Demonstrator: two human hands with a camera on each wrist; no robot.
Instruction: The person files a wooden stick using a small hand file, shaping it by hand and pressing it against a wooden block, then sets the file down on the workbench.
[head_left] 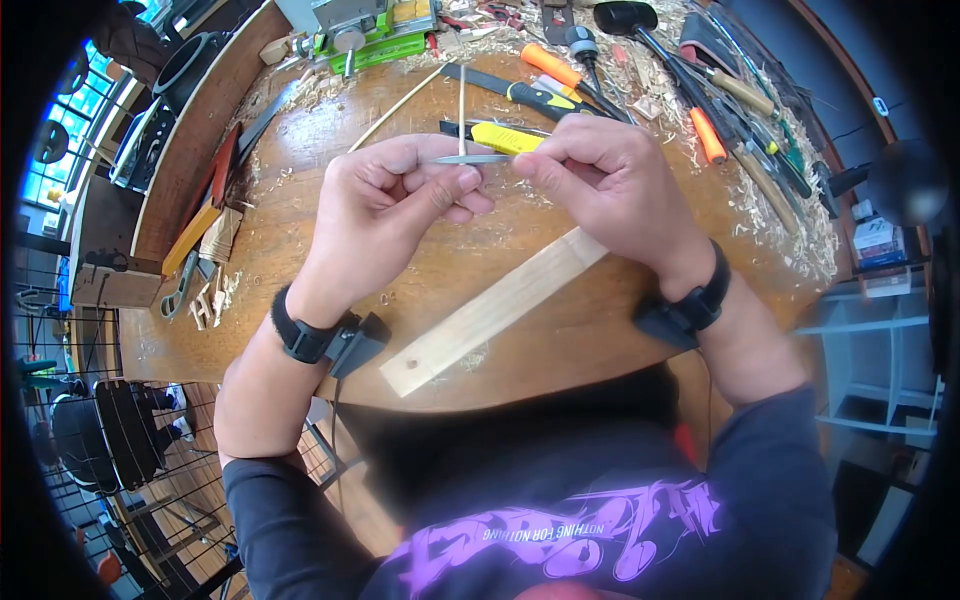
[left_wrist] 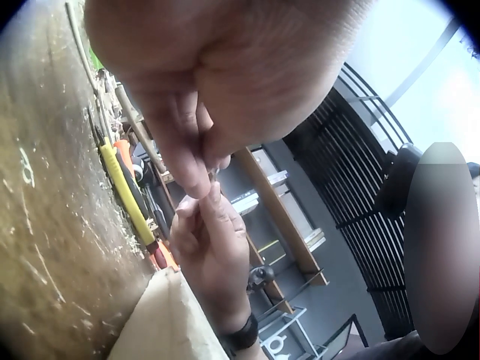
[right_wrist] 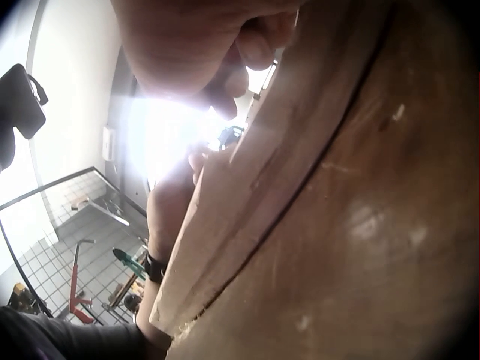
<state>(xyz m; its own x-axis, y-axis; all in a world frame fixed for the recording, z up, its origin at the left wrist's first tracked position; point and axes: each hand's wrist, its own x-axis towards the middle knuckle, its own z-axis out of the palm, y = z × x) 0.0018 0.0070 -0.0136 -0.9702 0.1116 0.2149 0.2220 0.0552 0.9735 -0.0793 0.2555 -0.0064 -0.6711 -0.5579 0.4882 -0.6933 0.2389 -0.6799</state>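
A thin grey piece is held level between the two hands above the table. My left hand pinches it between thumb and fingers. At its right end, my right hand pinches with thumb and forefinger, the other fingers curled. In the left wrist view the fingertips of the left hand and right hand meet; the piece is mostly hidden. A narrow wooden stick runs up from the grey piece; whether they touch I cannot tell. Below the hands lies a pale wooden strip with a small dark spot.
A yellow utility knife lies behind the hands, near a yellow-black tool and another thin stick. Orange-handled tools, a black mallet and wood shavings fill the right back. A green-based vise stands at the back.
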